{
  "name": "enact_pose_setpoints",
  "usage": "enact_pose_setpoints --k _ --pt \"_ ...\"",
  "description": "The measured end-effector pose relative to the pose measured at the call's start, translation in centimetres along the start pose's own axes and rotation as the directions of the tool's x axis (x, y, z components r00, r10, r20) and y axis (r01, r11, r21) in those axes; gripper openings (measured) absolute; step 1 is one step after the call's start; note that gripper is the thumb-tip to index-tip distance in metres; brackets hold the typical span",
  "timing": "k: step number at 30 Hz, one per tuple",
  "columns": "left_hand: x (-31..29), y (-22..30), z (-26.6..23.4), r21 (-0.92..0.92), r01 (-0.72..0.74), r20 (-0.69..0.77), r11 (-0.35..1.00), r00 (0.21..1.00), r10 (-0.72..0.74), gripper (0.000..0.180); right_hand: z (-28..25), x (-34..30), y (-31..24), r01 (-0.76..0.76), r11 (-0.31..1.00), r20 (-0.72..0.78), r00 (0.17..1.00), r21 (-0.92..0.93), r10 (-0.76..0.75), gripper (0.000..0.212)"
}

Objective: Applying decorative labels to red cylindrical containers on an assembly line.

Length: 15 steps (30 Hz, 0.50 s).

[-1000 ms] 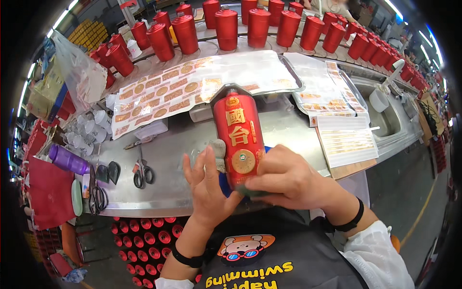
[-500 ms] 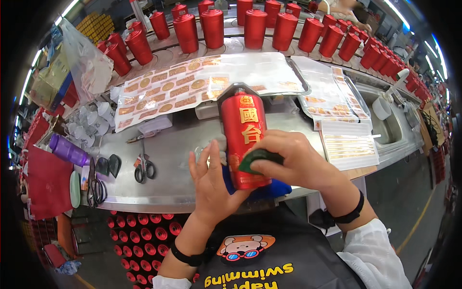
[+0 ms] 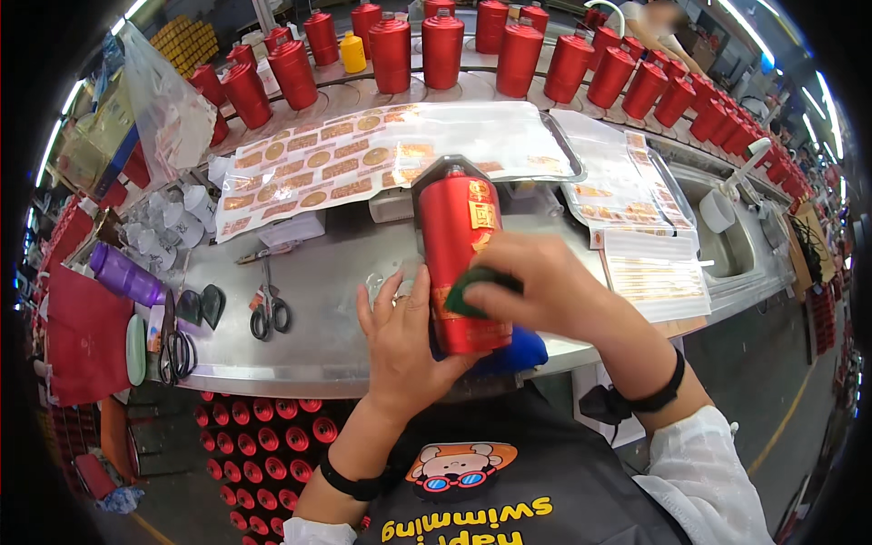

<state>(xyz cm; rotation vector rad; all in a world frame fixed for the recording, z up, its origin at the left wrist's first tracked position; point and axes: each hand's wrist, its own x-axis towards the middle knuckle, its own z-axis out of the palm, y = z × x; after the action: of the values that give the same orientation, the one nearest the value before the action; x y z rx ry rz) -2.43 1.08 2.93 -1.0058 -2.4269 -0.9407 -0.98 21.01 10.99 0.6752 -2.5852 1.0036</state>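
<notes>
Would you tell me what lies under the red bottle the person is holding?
Under the red bottle a blue pad shows on the steel table. The left hand and right hand cover the rest.

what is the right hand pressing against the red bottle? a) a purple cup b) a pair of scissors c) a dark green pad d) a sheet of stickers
c: the right hand presses a dark green pad onto the side of the red bottle, which the left hand steadies.
</notes>
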Motion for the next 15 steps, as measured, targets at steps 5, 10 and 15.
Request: enact_pose_setpoints --k 5,10,15 --pt "-0.4 -0.3 0.4 -0.024 0.030 0.026 0.999 0.999 -0.029 0.102 0.1 -0.3 -0.6 0.082 0.892 -0.170 0.970 -0.445 -0.174 0.014" --pt "-0.7 -1.4 1.5 -0.165 0.045 0.021 0.985 0.999 -0.042 0.102 -0.1 -1.9 -0.8 0.101 0.986 -0.132 0.984 -0.136 -0.119 0.025" --pt "0.0 -0.7 0.6 -0.034 0.014 0.073 0.999 0.997 -0.012 0.105 0.3 -3.4 -2.5 0.270 0.960 0.004 0.963 -0.078 -0.270 0.029"
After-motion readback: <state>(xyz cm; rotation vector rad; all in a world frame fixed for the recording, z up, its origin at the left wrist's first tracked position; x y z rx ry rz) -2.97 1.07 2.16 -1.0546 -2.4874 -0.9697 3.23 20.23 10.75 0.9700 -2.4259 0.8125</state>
